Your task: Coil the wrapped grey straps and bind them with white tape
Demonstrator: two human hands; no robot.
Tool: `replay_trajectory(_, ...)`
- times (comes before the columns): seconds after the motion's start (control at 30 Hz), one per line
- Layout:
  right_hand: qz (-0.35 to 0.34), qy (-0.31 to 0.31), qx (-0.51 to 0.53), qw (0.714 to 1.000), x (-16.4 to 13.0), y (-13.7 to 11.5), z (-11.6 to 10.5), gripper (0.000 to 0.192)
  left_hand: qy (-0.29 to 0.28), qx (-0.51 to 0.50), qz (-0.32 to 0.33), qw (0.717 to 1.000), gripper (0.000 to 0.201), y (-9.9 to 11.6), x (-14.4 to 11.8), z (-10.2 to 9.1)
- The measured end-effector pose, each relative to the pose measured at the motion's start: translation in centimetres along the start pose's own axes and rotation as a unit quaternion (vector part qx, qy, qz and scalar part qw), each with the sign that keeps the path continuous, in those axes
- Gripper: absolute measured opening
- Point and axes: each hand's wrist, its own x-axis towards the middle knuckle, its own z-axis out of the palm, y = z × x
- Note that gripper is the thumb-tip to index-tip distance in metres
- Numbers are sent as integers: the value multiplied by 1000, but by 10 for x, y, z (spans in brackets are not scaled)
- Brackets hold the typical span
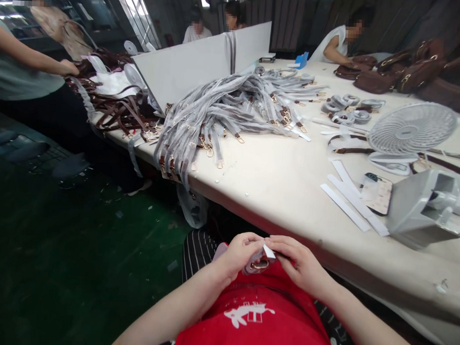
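Close to my red apron (285, 302), my left hand (244, 252) is wrapped round a coiled bag strap (251, 266) in clear plastic film, with a gold metal clasp at its lower side. A short white paper strip (269, 252) sticks out on top of the coil. My right hand (293, 256) meets the coil from the other side, fingertips closed at the upper end of the strip. The fingers hide most of the coil, and whether the right fingertips pinch the strip or the film is hard to see.
A heap of film-wrapped straps (225, 106) with gold clasps covers the table's (268, 179) left edge. Rolled straps (345, 109), a fan (411, 129), paper strips (346, 203), a phone (377, 193) and a tape dispenser (422, 211) lie right. Brown bags (421, 74) and several people are beyond.
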Motion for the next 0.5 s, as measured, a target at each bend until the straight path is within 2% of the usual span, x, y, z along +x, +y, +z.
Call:
replay_trajectory(0.1,14,67,6,998,-8,2,6,45,-9,-5,7,1000,51,2,7,9)
replay_trajectory(0.23,70,136,31,988,-17,-10,24,72,-30,0,8,1000,56,4,16,22)
replay_trajectory(0.33,45,166,-29,985,-17,-19,28,79,-30,3,29,999,55,11,22,34)
replay_trajectory(0.4,23,175,-87,980,-17,-17,9,75,-25,15,35,999,57,16,24,39)
replay_trajectory(0.43,22,195,-117,974,-18,-13,-9,71,-20,26,35,999,59,17,25,39)
replay_trajectory(0.5,53,299,-180,936,-29,0,-61,57,2,47,32,998,63,19,27,34)
